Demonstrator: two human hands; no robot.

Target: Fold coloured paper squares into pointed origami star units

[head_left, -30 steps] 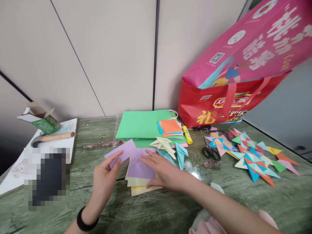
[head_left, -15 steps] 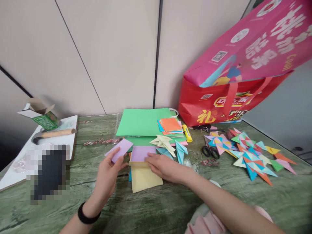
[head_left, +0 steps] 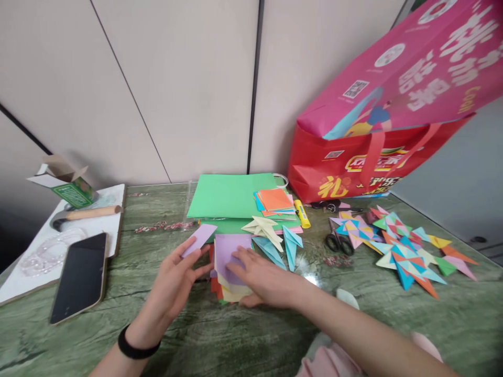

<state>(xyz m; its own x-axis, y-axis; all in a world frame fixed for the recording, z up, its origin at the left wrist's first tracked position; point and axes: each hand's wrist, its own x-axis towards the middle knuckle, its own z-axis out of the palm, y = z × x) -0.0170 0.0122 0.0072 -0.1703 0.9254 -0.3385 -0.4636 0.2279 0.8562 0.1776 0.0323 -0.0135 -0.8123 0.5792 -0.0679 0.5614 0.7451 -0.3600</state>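
Note:
A small folded purple paper (head_left: 200,238) is pinched in my left hand (head_left: 173,280), between thumb and fingers. My right hand (head_left: 261,272) lies with its fingers spread over a larger purple sheet (head_left: 231,256), pressing on it. That sheet tops a small stack, with yellow paper (head_left: 232,295) and orange-red paper (head_left: 216,286) showing at its lower edge. Just beyond the right fingers are a pale yellow folded piece (head_left: 262,228) and blue folded pieces (head_left: 291,245).
Green sheets (head_left: 231,196) lie behind, with orange squares (head_left: 275,200) and a glue stick (head_left: 302,213). To the right are scissors (head_left: 338,243), folded paper stars (head_left: 411,262) and a red bag (head_left: 334,167). A phone (head_left: 80,277) and green box (head_left: 74,192) sit left.
The purple sheet that was folded back now lies down over most of the yellow one. My right hand has opened out flat on it; my left hand has shifted slightly, still holding the purple piece.

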